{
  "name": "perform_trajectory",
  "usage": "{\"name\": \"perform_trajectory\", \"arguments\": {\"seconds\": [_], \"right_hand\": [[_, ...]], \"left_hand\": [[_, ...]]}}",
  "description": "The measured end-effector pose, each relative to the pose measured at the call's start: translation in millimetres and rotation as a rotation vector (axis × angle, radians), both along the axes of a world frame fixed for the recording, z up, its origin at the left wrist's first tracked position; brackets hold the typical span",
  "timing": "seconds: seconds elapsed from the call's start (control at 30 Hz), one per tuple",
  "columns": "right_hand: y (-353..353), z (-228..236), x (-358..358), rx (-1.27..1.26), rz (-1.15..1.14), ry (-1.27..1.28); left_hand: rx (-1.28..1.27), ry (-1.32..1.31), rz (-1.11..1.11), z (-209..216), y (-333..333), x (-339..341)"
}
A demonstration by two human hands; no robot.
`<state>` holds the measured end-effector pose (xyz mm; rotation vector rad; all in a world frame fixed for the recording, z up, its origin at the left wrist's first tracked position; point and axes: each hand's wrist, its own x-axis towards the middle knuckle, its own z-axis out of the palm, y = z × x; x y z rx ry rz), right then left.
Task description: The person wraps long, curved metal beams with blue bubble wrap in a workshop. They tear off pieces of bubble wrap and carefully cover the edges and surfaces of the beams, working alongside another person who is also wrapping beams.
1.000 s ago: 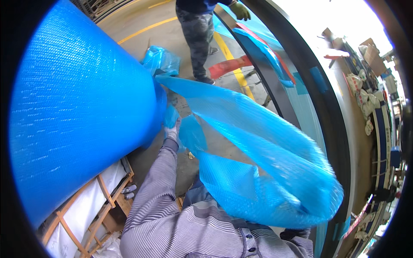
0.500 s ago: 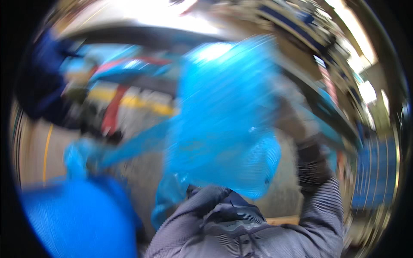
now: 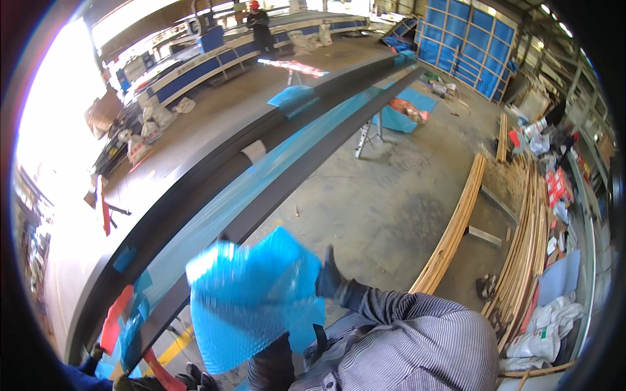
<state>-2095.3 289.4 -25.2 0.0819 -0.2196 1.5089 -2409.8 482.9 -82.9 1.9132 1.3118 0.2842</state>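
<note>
A sheet of blue bubble wrap (image 3: 251,296) hangs in front of me, creased and partly blurred. My left hand (image 3: 225,239) is mostly hidden behind it; only dark gloved fingertips show at its upper edge, and the left forearm rises from below behind the sheet. At the sheet's right edge, my right hand (image 3: 330,275) in a dark glove grips it, thumb pointing up and the other fingers largely covered. Just beyond the sheet runs a long dark metal beam (image 3: 277,159), with a strip of light blue film (image 3: 225,189) along its channel.
A co-worker's gloved hand (image 3: 98,352) is at the beam's near left end, by red and blue wrapping (image 3: 117,319). A trestle (image 3: 364,140) stands under the beam. Long wooden strips (image 3: 450,228) lie on the right. Another person (image 3: 259,29) stands far off.
My view has swung to the right and opened onto the hall. The bubble wrap, earlier stretched up before me, now hangs lower and left of my right hand.
</note>
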Motion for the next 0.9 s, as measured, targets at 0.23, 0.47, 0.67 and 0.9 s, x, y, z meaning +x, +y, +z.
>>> {"name": "perform_trajectory", "arguments": {"seconds": [0.23, 0.47, 0.67, 0.9], "right_hand": [[-63.7, 84.9, 296.4, -0.198, -0.990, -0.360], [-116.0, 128.6, 375.9, -0.412, -1.532, -1.642], [-108.8, 84.6, 291.6, -0.092, -0.786, -2.026], [-297.1, -40.9, 470.2, -0.554, -0.216, -1.569]], "left_hand": [[-0.210, -0.048, -0.212, 52.8, -118.8, 117.8], [-0.475, 0.177, -1.124, 164.6, -186.4, 202.0], [-0.203, -0.665, -0.697, 256.9, -154.9, 444.1], [-0.164, -0.315, -1.339, 185.6, -226.4, 696.4]]}}
